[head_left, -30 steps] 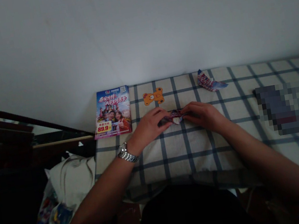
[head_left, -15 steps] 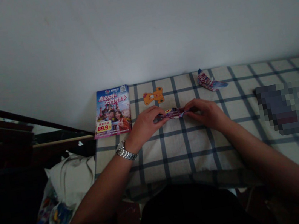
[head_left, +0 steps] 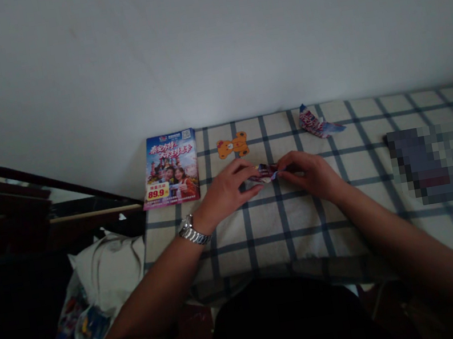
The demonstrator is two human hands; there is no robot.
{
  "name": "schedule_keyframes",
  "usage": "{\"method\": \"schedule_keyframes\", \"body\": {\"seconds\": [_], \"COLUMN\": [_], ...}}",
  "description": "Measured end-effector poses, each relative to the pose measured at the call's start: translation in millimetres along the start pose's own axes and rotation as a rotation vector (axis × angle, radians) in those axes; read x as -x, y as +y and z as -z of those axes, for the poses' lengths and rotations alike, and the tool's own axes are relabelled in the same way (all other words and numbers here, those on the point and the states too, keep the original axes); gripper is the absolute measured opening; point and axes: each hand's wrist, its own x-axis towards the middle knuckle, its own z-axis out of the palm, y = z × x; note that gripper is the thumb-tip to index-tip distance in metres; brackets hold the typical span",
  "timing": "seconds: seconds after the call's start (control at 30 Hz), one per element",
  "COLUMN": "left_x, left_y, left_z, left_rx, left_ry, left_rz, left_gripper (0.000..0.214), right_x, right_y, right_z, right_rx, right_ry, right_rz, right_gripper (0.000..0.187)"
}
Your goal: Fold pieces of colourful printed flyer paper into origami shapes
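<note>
A small piece of folded printed paper [head_left: 265,172], dark red and purple with some white, is held between my two hands over the checked cloth. My left hand [head_left: 230,189], with a metal watch on its wrist, grips the paper's left end between thumb and fingers. At the right end, my right hand [head_left: 308,174] pinches the paper with thumb and forefinger. Behind my left hand lies an orange bear cutout [head_left: 232,145]. Beyond my right hand rests a folded paper shape [head_left: 318,124] with pointed ends, printed in blue and red.
A stack of printed flyers [head_left: 170,170] lies at the left end of the checked cloth [head_left: 304,220], near the white wall [head_left: 231,41]. A pixelated dark object [head_left: 420,163] is on the right. Below left stands a pale bag [head_left: 111,270] beside dark furniture.
My left hand has shifted slightly right along the paper, its thumb and fingers placed differently. My hands are closer together, and less of the paper's left end shows.
</note>
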Motion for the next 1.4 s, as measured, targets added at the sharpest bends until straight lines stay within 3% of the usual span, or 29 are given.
{"method": "schedule_keyframes", "body": {"seconds": [0.33,0.63,0.77,1.0,1.13,1.4], "left_x": [1,-2,-2,-1,-1,-2], "left_y": [-7,-1,2,4,6,11], "left_z": [-7.3,-4.8,-3.3,-6.0,-6.4,-8.5], "left_rx": [0.002,0.050,0.028,0.047,0.053,0.123], "left_ry": [0.050,0.075,0.039,0.044,0.030,0.006], "left_rz": [-0.028,0.010,0.053,0.091,0.100,0.117], "left_gripper": [0.009,0.011,0.025,0.033,0.024,0.015], "right_x": [-1,2,1,1,-2,-3], "right_y": [-6,1,0,-6,-11,-13], "right_z": [2,1,-2,-9,-9,-11], "right_rx": [-0.015,-0.177,-0.144,-0.064,0.064,0.081], "right_ry": [-0.017,0.005,0.009,-0.002,-0.023,-0.040], "right_rz": [0.099,-0.022,-0.034,-0.004,0.074,0.106], "right_gripper": [0.003,0.011,0.012,0.043,0.023,0.011]}}
